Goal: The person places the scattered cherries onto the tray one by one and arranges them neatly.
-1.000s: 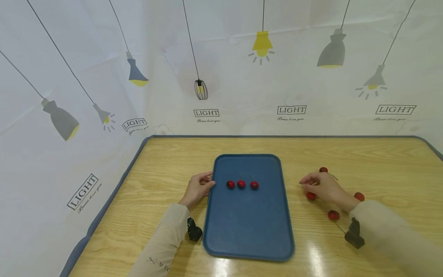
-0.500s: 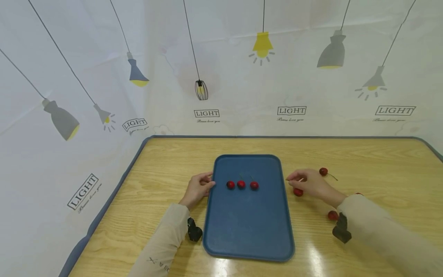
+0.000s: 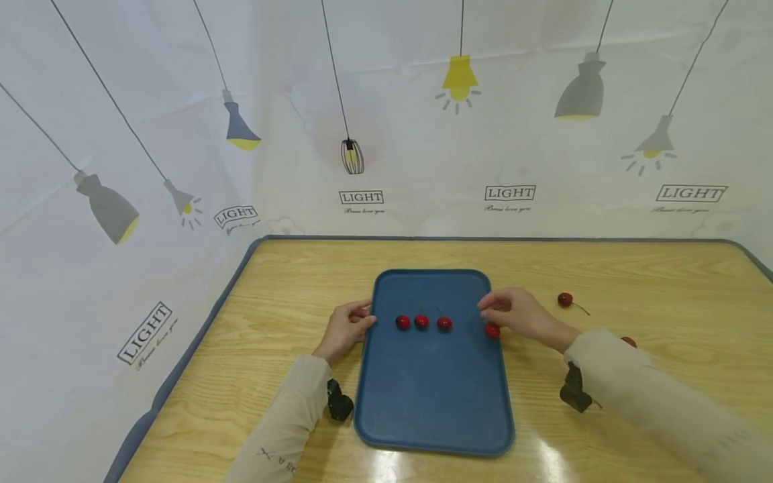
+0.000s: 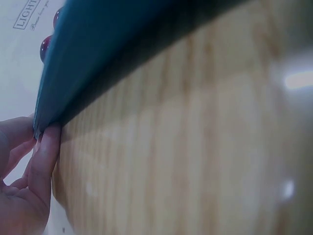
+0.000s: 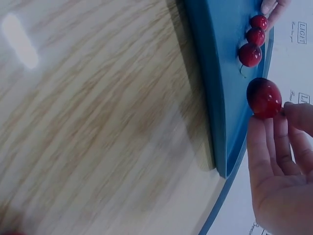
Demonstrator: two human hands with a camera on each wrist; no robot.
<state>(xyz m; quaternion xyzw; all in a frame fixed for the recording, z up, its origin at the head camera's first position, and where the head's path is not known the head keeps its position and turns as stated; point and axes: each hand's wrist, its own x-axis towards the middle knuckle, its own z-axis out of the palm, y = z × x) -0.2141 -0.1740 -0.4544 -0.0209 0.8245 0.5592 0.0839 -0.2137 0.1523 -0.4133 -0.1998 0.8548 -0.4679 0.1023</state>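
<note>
Pinching is what both hands do at this moment. The right hand (image 3: 524, 316) has thumb and fingertips brought together on a red cherry (image 5: 264, 98), which hangs at their ends; probably it is held by the stem, though this is hidden. The left hand (image 3: 345, 330) pinches the rim of the blue tray (image 3: 433, 396) at ten o'clock from the tray's middle. The red cherry is over the opposite rim, at two o'clock, and seems not to touch it.

To do this carrying well, it would be advisable to hold the cherry a little higher than the rim, move the wrist smoothly, and release only when it touches the tray, because a round thing may roll. The left hand should hold the tray flat and steady.

On the tray, three cherries (image 3: 421, 323) make a row from about eleven to just past twelve o'clock. On the wooden table (image 3: 634, 275), a loose cherry (image 3: 564, 300) lies at two o'clock and another cherry (image 3: 629, 342) at three, partly hidden by the right sleeve (image 3: 652, 396).

Behind, the wall cloth (image 3: 417, 147) carries framed labels (image 3: 510, 193) reading "LIGHT", at nine, ten, eleven, one and two o'clock. The small script (image 3: 507, 208) below seems to end in "love you"; its first word is unclear.
</note>
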